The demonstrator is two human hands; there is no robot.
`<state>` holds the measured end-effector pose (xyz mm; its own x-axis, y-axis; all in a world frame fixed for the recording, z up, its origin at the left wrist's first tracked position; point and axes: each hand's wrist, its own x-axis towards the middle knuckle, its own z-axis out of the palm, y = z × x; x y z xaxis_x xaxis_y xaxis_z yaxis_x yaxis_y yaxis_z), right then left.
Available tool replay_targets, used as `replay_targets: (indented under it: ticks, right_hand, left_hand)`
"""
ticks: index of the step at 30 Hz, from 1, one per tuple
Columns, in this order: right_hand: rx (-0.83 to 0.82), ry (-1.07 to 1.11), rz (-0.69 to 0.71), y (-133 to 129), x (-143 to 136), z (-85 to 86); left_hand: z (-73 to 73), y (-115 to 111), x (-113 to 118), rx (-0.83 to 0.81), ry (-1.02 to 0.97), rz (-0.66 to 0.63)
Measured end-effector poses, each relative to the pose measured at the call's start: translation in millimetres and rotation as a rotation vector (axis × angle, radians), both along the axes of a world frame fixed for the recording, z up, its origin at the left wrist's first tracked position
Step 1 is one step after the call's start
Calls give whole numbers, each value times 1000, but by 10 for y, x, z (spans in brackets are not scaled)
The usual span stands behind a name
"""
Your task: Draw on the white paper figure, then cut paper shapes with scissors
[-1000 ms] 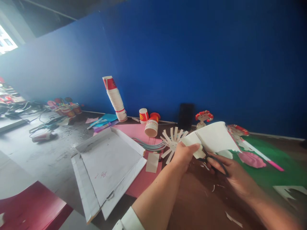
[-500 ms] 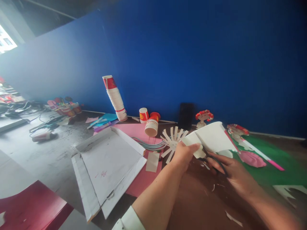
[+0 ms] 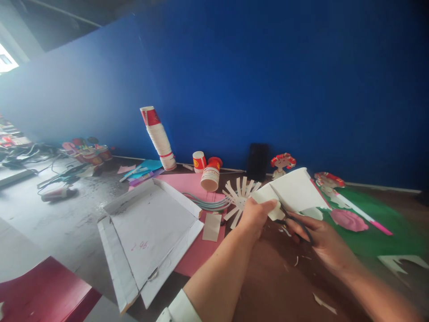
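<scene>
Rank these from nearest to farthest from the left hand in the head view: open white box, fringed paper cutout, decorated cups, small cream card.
1. Fringed paper cutout, just left of the left hand
2. Small cream card, farther left
3. Open white box, beyond the card
4. Decorated cups, far left, toward the wall

There is one view, worn on the person's head, looking forward and down over the table (image 3: 278, 277). Both forearms enter close at the bottom; the blue wall (image 3: 254, 80) fills the far side, with a window (image 3: 6, 60) at far left. No second view shares it.
</scene>
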<state>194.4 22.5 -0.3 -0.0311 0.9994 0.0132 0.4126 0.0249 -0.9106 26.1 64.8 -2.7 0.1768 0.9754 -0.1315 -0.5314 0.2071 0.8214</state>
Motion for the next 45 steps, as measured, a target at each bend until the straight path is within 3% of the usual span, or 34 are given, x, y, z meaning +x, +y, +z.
replay_targets:
  ticks: [6,27,45]
  right_hand:
    - [-18,46,-44,-31,-72,48]
    - [-32,85,-21,-13,-73,-37]
    - [-15,49,-47,-10,-38,-44]
  left_hand:
    - [-20,15,1,13,-10,8]
    - [-46,33,3,31,-2,15]
    - [28,-27,1,7,103,-18]
